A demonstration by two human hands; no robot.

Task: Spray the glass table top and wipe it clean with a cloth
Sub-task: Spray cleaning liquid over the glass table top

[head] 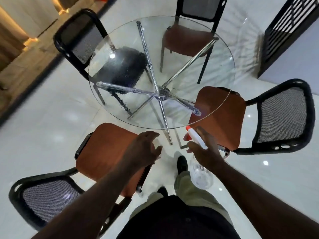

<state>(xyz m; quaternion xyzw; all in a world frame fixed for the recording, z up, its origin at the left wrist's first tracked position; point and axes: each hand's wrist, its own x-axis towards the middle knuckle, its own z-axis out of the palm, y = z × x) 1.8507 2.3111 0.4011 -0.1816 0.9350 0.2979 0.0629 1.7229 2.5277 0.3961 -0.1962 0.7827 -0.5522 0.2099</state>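
A round glass table top (189,69) on crossed chrome legs stands ahead of me. Its left part is wet with spray droplets. My right hand (205,150) grips a clear spray bottle (202,176) with a white trigger head and red nozzle, held just short of the table's near edge, the nozzle pointing toward the glass. My left hand (145,149) hovers with relaxed fingers below the near edge, above a chair seat, holding nothing. No cloth is in view.
Four chairs with black mesh backs ring the table: orange seats at near left (107,152), right (221,118) and far (186,40), a black seat at far left (124,66). Glossy white tile floor lies around. A black slatted panel (284,31) stands at far right.
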